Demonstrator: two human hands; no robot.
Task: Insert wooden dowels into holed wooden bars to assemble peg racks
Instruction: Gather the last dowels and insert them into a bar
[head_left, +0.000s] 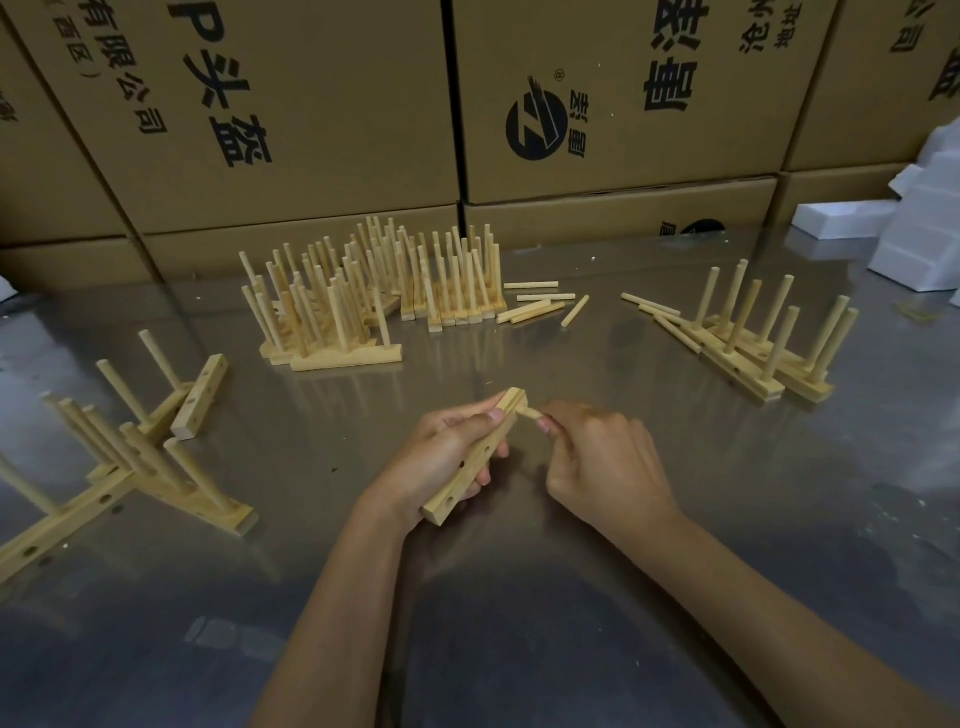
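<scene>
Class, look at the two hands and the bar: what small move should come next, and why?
Probably push the dowel deeper. The right hand pinches it at the far end of the bar, which the left hand grips; other holes in the bar are open.

Small assembly workshop or packing area. Stacked printed cardboard cartons (322, 119) line the worktop's far edge; white foam blocks (914, 228) occupy its far right corner. Batches of finished peg racks (384, 296) stand on the steel worktop (519, 597).
</scene>
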